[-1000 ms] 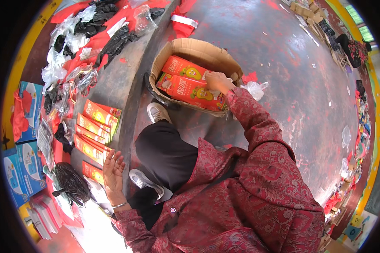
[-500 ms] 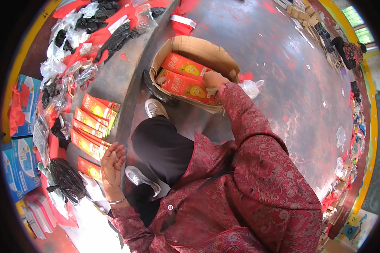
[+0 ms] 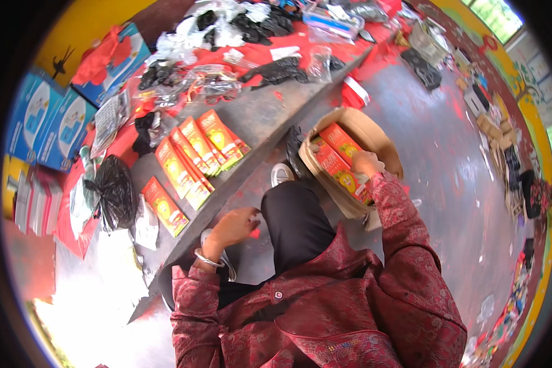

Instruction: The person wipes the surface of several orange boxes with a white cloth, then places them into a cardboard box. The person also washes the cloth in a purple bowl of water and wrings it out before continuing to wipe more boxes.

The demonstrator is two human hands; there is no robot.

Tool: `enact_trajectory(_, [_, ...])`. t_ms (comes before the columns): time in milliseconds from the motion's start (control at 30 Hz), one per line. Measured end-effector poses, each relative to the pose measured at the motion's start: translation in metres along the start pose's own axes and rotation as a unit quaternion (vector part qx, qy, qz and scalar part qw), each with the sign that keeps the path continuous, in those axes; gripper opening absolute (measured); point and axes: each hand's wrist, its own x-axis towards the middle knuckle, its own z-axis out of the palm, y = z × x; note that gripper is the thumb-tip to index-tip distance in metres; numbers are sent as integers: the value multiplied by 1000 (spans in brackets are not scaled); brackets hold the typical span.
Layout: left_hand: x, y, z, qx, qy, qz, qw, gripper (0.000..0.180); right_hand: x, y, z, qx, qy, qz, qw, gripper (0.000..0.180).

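My right hand (image 3: pixel 367 164) reaches into an oval-bent cardboard box (image 3: pixel 383 138) on the floor. Its fingers curl at the right side of the red packets (image 3: pixel 336 164), which lie in two rows and carry a yellow fruit cartoon; the fingertips are hidden. My left hand (image 3: pixel 232 227), a bangle at its wrist, hovers by my knee, somewhat blurred, its fingers loosely apart and nothing visible in them. Beyond it, on the raised ledge, several similar flat packets (image 3: pixel 193 153) with green ends lie overlapping. A single packet (image 3: pixel 164 206) lies nearer, apart from the group.
Plastic bags (image 3: pixel 218 24) and red cloth cover the ledge's back. A knotted black bag (image 3: pixel 113 193) sits at left near blue boxes (image 3: pixel 37 119). The ledge edge (image 3: pixel 257 153) runs between the packets and the cardboard box. A red-and-white cloth item (image 3: pixel 354 92) lies behind the box.
The view has swung left, so box and packets appear farther right. My left hand has drawn away from the packets on the ledge toward my knee. My right hand stays in the box.
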Motion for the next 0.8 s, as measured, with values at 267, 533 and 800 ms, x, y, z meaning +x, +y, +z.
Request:
enact_trajectory(267, [-12, -10, 12, 151, -106, -59, 981, 33, -7, -114, -122, 713, 34, -238, 658, 31])
enact_trajectory(533, [-19, -9, -54, -609, 264, -96, 742, 55, -105, -288, -126, 604, 10, -473, 642, 16])
enact_trajectory(800, [-30, -31, -65, -676, 345, -77, 646, 26, -98, -306, -110, 757, 49, -345, 553, 18])
